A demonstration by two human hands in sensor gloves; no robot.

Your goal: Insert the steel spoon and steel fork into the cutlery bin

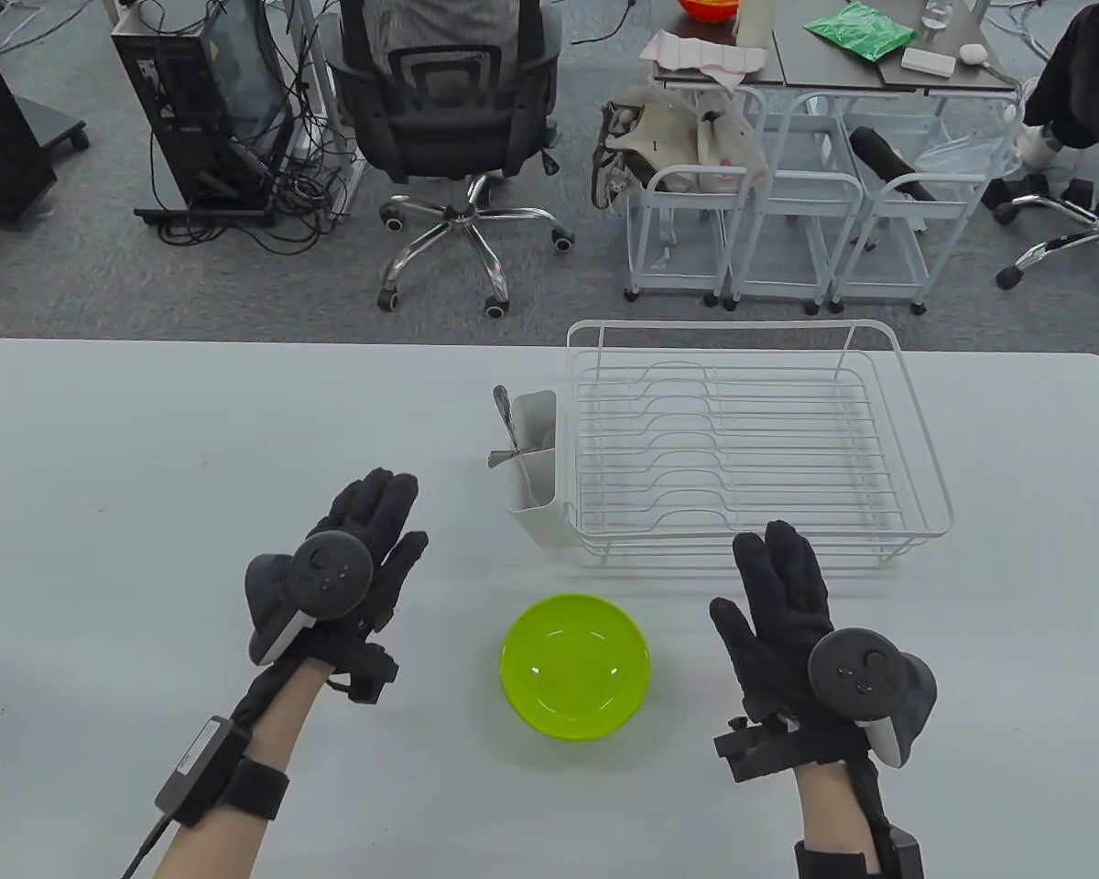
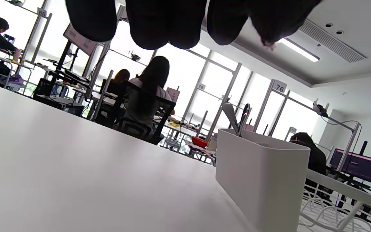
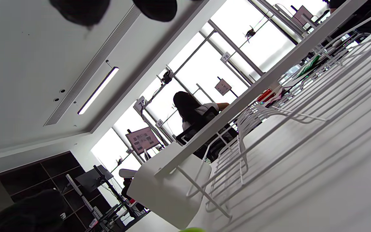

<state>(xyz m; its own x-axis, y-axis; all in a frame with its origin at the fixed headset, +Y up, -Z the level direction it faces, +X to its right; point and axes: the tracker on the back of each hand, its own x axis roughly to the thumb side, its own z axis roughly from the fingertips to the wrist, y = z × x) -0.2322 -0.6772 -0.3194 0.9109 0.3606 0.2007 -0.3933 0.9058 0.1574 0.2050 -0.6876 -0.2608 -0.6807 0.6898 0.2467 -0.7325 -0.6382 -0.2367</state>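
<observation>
The white cutlery bin [image 1: 536, 481] hangs on the left end of the white wire dish rack [image 1: 751, 439]. Two steel handles stand up out of it: one [image 1: 504, 412] leans back left, the other [image 1: 510, 455] crosses it lower down. In the left wrist view the bin [image 2: 262, 174] has both handles [image 2: 237, 119] sticking out of its top. I cannot tell which is spoon and which fork. My left hand [image 1: 375, 540] lies flat and empty, left of the bin. My right hand [image 1: 778, 586] lies flat and empty, in front of the rack.
A lime green bowl [image 1: 575, 664] sits on the white table [image 1: 146, 476] between my hands. The rack [image 3: 285, 109] fills the right wrist view, with the bin [image 3: 169, 190] at its end. Chairs and trolleys stand beyond the table's far edge.
</observation>
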